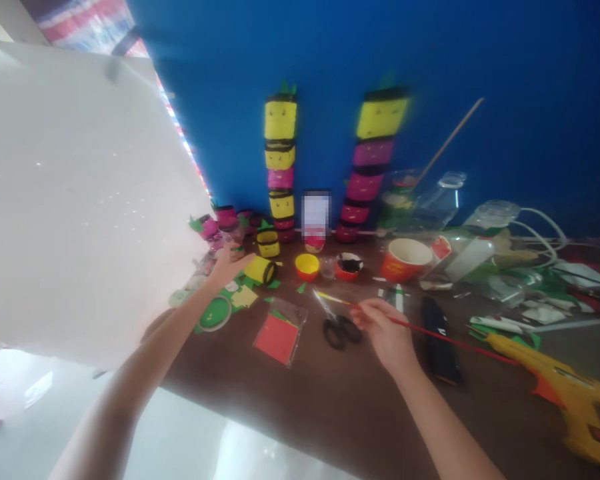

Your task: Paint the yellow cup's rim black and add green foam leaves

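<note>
"Paintbrush point(420, 329) first: where is it?"

"In the right hand point(385, 333), over the worktop point(340, 400). The thin red handle slants back past the wrist and across the black case point(436, 337); the yellowish end points leftward. Those fingers are pinched narrowly round the shaft."

"And the left hand point(227, 267)?"

"Stretched out among the painted pieces, its thumb well apart from the other fingers, near the yellow cup point(255, 269) that lies on its side. The purple cups point(225, 215) are just beyond. Blur hides whether the fingers hold anything there; I cannot tell."

"Which step is in hand, then?"

"I'd judge the brush is at the ready while the other hand sees to the pieces. Its tip doesn't appear to be on any cup."

"What does the next move call for?"

"A light, steady hold, I'd say, and care that the tip clears the scissors point(337, 322) close by. The yellow-lined bowl point(307, 267) and the dark-filled bowl point(350, 265) stand a little farther back."

"Farther out?"

"Two columns of stacked pieces, the left column point(281, 120) and the right column point(381, 119), against the blue wall point(325, 100). Far right lies a yellow glue gun point(570, 382)."
</note>
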A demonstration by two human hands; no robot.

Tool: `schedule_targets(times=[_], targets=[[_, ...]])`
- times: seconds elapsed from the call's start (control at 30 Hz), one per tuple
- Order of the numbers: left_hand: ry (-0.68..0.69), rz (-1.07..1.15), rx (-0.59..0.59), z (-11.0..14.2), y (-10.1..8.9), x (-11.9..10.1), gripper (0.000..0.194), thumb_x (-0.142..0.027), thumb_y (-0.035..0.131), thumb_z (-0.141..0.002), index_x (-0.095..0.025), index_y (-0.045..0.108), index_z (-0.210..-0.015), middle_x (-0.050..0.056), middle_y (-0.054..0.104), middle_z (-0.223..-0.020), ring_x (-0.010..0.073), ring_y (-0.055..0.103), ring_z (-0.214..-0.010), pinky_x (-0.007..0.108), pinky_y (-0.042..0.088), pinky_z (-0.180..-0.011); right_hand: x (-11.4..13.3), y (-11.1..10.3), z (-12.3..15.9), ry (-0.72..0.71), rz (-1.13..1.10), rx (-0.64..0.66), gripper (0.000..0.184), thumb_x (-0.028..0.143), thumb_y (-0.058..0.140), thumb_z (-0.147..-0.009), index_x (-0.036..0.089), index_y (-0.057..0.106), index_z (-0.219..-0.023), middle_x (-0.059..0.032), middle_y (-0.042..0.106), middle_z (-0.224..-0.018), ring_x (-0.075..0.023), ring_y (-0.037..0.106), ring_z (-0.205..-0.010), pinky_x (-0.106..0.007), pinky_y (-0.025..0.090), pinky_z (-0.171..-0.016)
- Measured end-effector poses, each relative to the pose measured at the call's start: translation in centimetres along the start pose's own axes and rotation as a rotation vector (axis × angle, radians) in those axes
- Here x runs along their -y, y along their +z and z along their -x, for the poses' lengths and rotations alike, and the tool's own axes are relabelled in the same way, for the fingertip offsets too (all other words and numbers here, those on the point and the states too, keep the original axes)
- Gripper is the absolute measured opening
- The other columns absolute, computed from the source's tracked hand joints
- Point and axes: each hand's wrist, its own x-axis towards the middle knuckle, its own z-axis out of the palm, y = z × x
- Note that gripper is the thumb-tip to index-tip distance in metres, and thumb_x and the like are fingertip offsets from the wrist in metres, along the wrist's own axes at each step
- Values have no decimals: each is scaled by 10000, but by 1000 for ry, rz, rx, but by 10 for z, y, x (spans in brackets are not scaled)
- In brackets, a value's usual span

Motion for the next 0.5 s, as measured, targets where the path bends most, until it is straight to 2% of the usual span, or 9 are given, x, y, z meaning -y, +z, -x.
schedule_targets(times=[0.07,0.13,0.23,0.37,0.5], targets=[[0,-188,22,6,7,0,762,-270,842,-424,-211,491,-1098,104,554,-1173,312,451,-1162,387,341,-987,0,0,0,-5,14,11,163,288,757,-548,182,641,-591,-17,649,-528,-119,572,-458,-224,426,-439],[11,-449,78,10,17,1,955,-349,836,-408,-217,379,-1236,142,411,-1347,356,337,-1257,441,270,-1033,0,0,0,-4,11,16,161,283,755,-549,178,641,-590,-13,647,-527,-114,576,-464,-215,428,-443],[15,-651,136,14,30,3,1099,-450,799,-435,-202,224,-1338,200,281,-1422,387,297,-1280,472,270,-1020,0,-1,0,9,-16,12,170,274,765,-528,173,641,-585,-10,646,-516,-110,586,-477,-199,433,-453],[16,-640,110,12,35,1,1101,-453,773,-487,-176,153,-1354,222,370,-1359,365,386,-1230,435,353,-952,0,-2,-1,23,-33,13,176,272,768,-518,172,638,-581,-10,646,-508,-104,580,-458,-191,424,-440],[-60,-508,45,5,27,-8,1038,-403,793,-510,-145,202,-1324,208,448,-1289,343,462,-1155,378,398,-899,-1,-2,0,5,-24,24,155,266,755,-543,174,642,-598,-9,649,-522,-107,581,-460,-199,429,-441]])
